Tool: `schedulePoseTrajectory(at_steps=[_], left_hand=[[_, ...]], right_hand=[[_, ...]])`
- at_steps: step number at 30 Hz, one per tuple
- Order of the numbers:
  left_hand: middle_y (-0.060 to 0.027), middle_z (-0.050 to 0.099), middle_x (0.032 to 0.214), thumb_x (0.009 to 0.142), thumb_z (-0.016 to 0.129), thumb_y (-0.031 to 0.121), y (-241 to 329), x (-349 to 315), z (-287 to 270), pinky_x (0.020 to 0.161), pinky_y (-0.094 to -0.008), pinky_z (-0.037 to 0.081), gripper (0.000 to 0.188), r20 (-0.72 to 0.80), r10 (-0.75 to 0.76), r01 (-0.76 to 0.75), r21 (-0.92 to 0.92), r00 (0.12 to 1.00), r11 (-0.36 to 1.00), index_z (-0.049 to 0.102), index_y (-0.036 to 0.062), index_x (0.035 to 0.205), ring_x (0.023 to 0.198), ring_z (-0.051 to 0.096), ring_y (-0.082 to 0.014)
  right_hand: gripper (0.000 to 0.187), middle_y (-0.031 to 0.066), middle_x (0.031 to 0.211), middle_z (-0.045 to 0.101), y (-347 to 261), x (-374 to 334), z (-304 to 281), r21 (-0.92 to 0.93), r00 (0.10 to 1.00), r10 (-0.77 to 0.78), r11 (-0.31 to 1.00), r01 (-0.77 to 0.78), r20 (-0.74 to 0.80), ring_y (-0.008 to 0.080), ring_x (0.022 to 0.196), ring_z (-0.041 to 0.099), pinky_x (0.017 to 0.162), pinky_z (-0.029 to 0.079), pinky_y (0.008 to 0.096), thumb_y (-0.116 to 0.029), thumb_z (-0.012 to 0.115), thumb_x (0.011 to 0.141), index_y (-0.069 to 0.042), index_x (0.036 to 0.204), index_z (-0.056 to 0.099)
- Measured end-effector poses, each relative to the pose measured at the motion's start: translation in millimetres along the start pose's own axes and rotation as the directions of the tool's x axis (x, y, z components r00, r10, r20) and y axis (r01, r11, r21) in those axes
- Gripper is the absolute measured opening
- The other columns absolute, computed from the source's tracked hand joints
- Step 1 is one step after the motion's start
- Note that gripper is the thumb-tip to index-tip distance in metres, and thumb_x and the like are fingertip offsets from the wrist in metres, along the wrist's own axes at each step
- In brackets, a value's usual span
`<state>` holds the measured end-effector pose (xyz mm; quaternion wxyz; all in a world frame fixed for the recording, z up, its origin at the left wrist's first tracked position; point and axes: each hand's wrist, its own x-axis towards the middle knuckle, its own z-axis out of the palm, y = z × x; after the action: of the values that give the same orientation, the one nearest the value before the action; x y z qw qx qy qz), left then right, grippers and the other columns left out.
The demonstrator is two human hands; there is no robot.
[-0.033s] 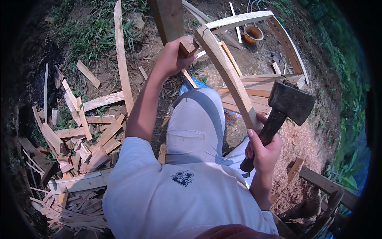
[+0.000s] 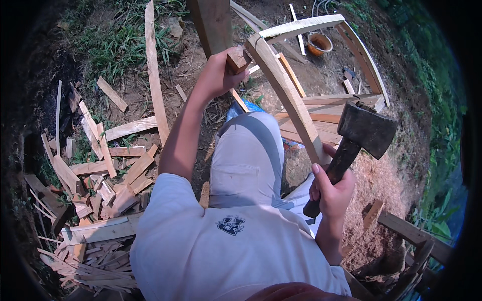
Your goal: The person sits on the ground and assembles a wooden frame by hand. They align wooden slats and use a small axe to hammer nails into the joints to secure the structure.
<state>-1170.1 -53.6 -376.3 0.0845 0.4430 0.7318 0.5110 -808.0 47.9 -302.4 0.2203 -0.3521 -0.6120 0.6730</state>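
In front of me stands a wooden frame (image 2: 288,90) of joined, slightly curved bars, with slats (image 2: 321,125) across its lower part. My left hand (image 2: 219,75) is closed around a thick wooden piece (image 2: 238,60) whose squared end faces up, beside the frame's upper left corner. My right hand (image 2: 334,188) grips the dark handle of a hatchet (image 2: 369,129), its metal head raised at upper right. The same hand's fingers also rest against the lower end of the nearest curved bar. My knee, in light trousers, is between my arms.
Wood offcuts (image 2: 118,193) and thin strips (image 2: 95,268) are heaped at the left. A long narrow board (image 2: 155,75) leans nearby, and a thick post (image 2: 212,25) rises ahead. An orange-brown bucket (image 2: 319,44) sits beyond the frame. Shavings (image 2: 379,185) cover the ground at right, near dark timbers (image 2: 411,233).
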Motion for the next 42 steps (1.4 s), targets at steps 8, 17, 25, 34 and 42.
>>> schedulePoseTrajectory(at_steps=[8,17,25,34,42], left_hand=[[-0.0121,0.076,0.1,0.085,0.082,0.005,7,3,1,0.084,-0.0357,0.056,0.045,0.02,-0.034,0.035,-0.054,0.999,0.998,0.066,-0.0014,0.127,0.089,0.069,-0.017],[-0.0219,0.076,0.101,0.082,0.083,0.006,8,19,12,0.086,-0.0398,0.057,0.049,0.032,-0.059,0.057,0.07,0.998,0.996,0.066,-0.0006,0.127,0.093,0.075,-0.0315],[-0.023,0.076,0.101,0.081,0.082,0.007,4,14,12,0.086,-0.0416,0.057,0.047,-0.003,-0.033,0.033,0.018,0.999,0.999,0.066,-0.001,0.124,0.096,0.075,-0.0362],[-0.0108,0.074,0.091,0.083,0.084,0.008,4,20,17,0.078,-0.0357,0.056,0.039,0.004,0.001,-0.001,0.084,1.0,0.996,0.066,-0.0017,0.116,0.082,0.068,-0.0168],[-0.0159,0.072,0.089,0.083,0.082,0.006,2,16,17,0.078,-0.038,0.055,0.036,-0.001,0.011,-0.011,0.071,1.0,0.997,0.066,-0.0029,0.114,0.08,0.068,-0.0229]], right_hand=[[0.045,0.0032,0.071,0.064,3,0,-2,-0.002,1.0,-0.016,1.0,0.016,0.015,0.0069,0.047,0.054,0.041,0.04,0.0247,0.002,0.073,0.096,0.01,0.138,0.059],[0.045,0.0039,0.068,0.063,2,-2,-4,-0.004,1.0,0.0,1.0,0.0,0.005,0.0084,0.044,0.053,0.041,0.041,0.0253,0.002,0.073,0.096,0.011,0.137,0.059],[0.046,0.003,0.066,0.061,5,-7,0,-0.012,0.999,0.016,1.0,-0.015,0.035,0.0087,0.044,0.052,0.041,0.04,0.0256,0.001,0.072,0.096,0.012,0.138,0.057],[0.045,0.0037,0.065,0.061,7,-5,1,0.024,1.0,0.007,1.0,-0.007,-0.011,0.0088,0.044,0.052,0.041,0.04,0.0256,0.001,0.072,0.097,0.013,0.137,0.057],[0.045,0.0032,0.062,0.059,5,-3,3,-0.025,0.999,0.001,1.0,-0.003,-0.052,0.0091,0.043,0.052,0.041,0.039,0.0256,0.002,0.071,0.096,0.014,0.137,0.057]])
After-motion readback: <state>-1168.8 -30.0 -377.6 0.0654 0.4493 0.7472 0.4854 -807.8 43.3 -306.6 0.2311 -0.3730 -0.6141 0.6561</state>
